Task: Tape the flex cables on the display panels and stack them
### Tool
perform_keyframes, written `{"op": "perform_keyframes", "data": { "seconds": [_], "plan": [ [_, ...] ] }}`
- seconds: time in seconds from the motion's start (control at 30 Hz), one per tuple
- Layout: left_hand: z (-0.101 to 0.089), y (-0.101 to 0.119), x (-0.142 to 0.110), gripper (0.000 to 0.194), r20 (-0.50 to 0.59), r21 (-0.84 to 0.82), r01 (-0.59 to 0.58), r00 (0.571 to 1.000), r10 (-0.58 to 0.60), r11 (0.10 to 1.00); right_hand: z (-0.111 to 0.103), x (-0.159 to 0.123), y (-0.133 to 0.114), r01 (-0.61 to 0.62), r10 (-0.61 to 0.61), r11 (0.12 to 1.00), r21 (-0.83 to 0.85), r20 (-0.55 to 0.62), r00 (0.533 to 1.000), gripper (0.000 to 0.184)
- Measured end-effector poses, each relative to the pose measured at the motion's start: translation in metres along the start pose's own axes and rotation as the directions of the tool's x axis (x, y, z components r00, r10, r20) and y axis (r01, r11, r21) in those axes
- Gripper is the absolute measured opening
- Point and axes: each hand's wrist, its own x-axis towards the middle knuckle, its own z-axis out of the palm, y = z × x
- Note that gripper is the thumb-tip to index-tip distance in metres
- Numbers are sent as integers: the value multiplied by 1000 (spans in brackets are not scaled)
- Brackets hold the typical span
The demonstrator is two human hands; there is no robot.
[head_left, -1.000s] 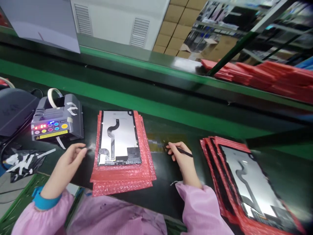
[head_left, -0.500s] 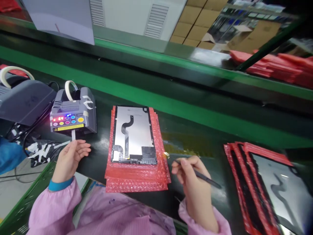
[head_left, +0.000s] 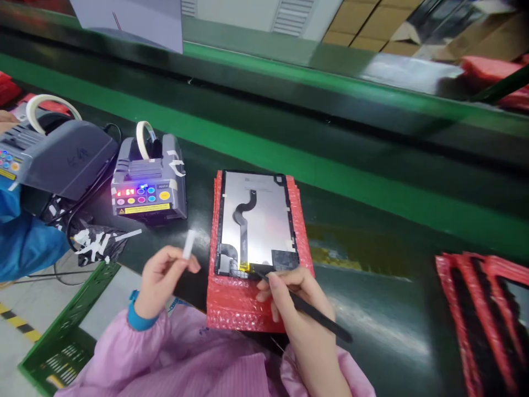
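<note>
Between thumb and fingers my left hand (head_left: 165, 275) pinches a short strip of white tape (head_left: 189, 244), held up to the left of the screen. My right hand (head_left: 295, 298) is closed round black tweezers (head_left: 318, 315). Their tip meets the lower edge of a tablet display panel (head_left: 270, 220), where a small piece of yellow tape (head_left: 244, 267) sits at the bottom of the dark flex cable (head_left: 243, 231). Silver back upward, the panel lies on a stack of red bubble-wrap bags (head_left: 231, 309).
A tape dispenser (head_left: 149, 182) with lit buttons stands at the left, beside a second dispenser (head_left: 70, 154). Tape scraps on black plastic (head_left: 97, 242) lie below. Yellow film strips (head_left: 355, 256) are on the bench. More bagged panels (head_left: 475, 309) sit right. A co-worker's blue sleeve (head_left: 33, 231) shows.
My left hand went to the dispenser and came back with a white tape strip. The right hand moved with the tweezers from the yellow film to the panel's lower edge. The view shifted.
</note>
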Motion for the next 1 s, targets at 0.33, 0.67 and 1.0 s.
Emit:
{"op": "perform_keyframes", "data": {
  "seconds": [0.33, 0.67, 1.0],
  "plan": [
    [65, -10, 6, 53, 80, -25, -61, 995, 63, 998, 8, 2, 8, 35, -35, 999, -6, -22, 999, 29],
    [75, -11, 12, 61, 101, 45, -66, 993, 61, 997, 17, -7, -3, -110, 107, 994, -18, -96, 990, 34],
    [76, -8, 13, 70, 119, 126, -75, 991, 60, 989, 16, -6, -6, -169, 164, 984, -50, -93, 982, 34]
  ]
}}
